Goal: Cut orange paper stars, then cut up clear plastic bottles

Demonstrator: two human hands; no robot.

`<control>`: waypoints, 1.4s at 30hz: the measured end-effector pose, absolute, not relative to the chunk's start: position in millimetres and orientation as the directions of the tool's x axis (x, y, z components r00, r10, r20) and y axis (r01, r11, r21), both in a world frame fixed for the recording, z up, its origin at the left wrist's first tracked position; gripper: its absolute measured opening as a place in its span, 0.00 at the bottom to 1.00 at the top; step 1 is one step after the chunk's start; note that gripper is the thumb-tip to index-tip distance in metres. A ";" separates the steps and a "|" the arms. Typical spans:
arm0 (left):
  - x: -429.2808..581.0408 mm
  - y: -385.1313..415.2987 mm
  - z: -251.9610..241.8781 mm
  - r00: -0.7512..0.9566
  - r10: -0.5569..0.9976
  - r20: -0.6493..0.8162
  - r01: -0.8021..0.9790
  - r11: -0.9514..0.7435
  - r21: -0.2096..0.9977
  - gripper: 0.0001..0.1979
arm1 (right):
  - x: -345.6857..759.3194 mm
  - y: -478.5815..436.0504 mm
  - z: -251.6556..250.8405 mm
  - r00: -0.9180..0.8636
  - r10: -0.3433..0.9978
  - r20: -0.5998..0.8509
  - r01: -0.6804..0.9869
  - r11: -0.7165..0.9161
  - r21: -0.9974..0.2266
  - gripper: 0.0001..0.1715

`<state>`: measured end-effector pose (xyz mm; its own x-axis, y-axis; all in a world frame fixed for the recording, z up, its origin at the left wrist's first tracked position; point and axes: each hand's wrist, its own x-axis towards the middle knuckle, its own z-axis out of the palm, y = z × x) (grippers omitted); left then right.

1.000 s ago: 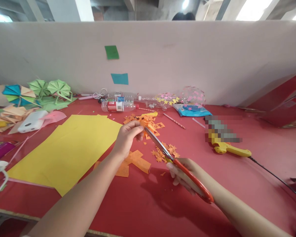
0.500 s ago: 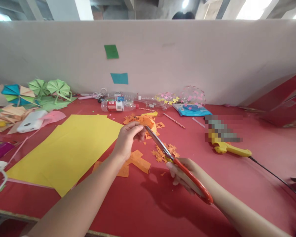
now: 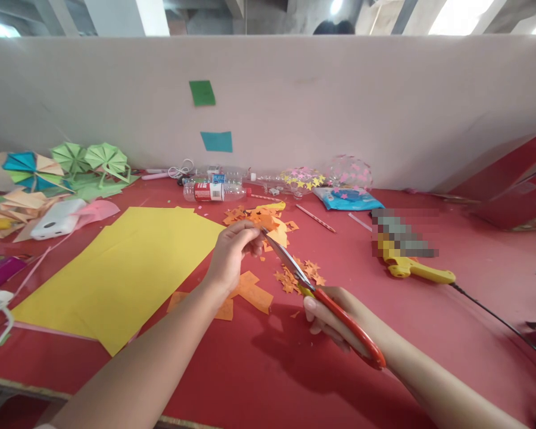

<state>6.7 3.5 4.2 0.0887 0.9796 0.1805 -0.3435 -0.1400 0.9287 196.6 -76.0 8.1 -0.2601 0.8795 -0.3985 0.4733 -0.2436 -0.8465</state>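
My left hand (image 3: 233,253) pinches a small piece of orange paper (image 3: 268,223) between thumb and fingertips. In my right hand (image 3: 333,316) are the scissors (image 3: 339,316) with red handles, their blade tips pointing up and left at the paper. The tips meet the paper beside my left fingertips, where the exact cut is too small to make out. Under the blades lies a heap of cut orange stars (image 3: 298,276). Orange paper scraps (image 3: 255,296) rest below my left hand, and more orange cut-outs lie behind the held piece.
Yellow sheets (image 3: 129,268) cover the left of the red table (image 3: 259,381). Plastic bottles (image 3: 209,192), a striped straw (image 3: 316,218) and a blue packet (image 3: 351,199) lie at the back. A yellow glue gun (image 3: 422,271) with a cord sits right. Green paper fans (image 3: 105,158) stand left.
Both hands stay almost in place. The orange paper shifts slightly at the scissor tips, and the blades look a little closer together.
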 end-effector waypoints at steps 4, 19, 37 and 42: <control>6.3 3.2 4.7 0.088 0.978 0.190 -0.318 -0.153 0.936 0.08 | 196.8 -76.5 8.2 -0.267 0.879 -0.396 0.460 -0.245 -0.854 0.28; 5.7 5.7 2.2 0.116 0.972 0.204 -0.308 -0.160 0.938 0.07 | 195.3 -74.1 5.0 -0.209 0.878 -0.431 0.482 -0.291 -0.826 0.29; 4.0 6.2 2.2 0.123 0.961 0.248 -0.307 -0.201 0.930 0.09 | 196.8 -74.7 6.7 -0.222 0.885 -0.409 0.518 -0.249 -0.819 0.29; 3.8 6.4 1.4 0.122 0.962 0.246 -0.302 -0.200 0.932 0.09 | 198.5 -73.8 5.0 -0.229 0.875 -0.427 0.515 -0.264 -0.816 0.29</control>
